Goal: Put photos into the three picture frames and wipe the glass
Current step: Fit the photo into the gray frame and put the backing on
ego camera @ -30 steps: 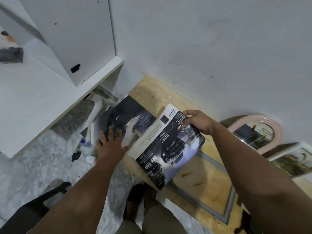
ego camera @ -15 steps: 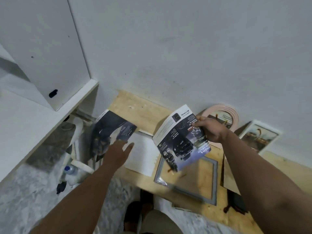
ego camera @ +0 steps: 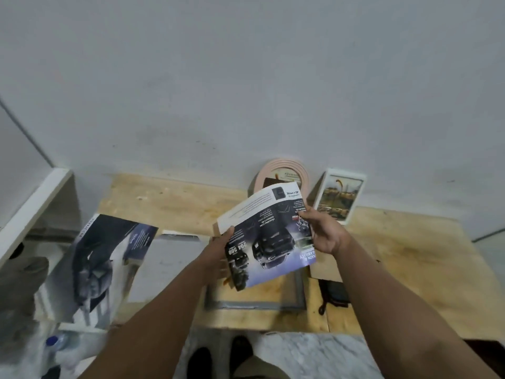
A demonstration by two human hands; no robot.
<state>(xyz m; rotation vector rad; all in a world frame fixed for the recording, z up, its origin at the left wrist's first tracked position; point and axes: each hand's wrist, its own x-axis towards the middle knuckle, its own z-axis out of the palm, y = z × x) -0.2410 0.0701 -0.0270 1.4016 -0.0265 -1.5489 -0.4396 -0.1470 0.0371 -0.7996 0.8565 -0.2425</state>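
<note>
Head view, item by item as I read it from my station. Item one: glossy printed sheet showing dark cars, white along its upper edge [ego camera: 266, 236], held tilted in the air at centre frame, its long axis running from upper right to lower left. Item two: right hand [ego camera: 325, 233], fingers curled round the sheet's right edge, thumb on the printed face. Item three: left hand [ego camera: 218, 248], thumb pinching the sheet's left edge, remaining fingers hidden behind the paper. Item four: grey rectangular picture frame [ego camera: 297, 292], lying flat on the pale plywood board [ego camera: 169, 203], directly below the sheet in frame, its opening showing bare wood; I judge it to be the one still waiting for a photo. The relation that matters: the sheet hangs just above this frame and skewed to it, so I expect it needs turning square and lowering toward the bottom of the picture; both hands sit about equally close to the frame. Item five: round pink frame [ego camera: 281, 166] and white rectangular frame with a landscape picture [ego camera: 340, 195], leaning against the grey wall [ego camera: 246, 77] at upper right, each showing a picture inside. Item six: large dark poster sheet [ego camera: 109, 261], lower left.
</note>
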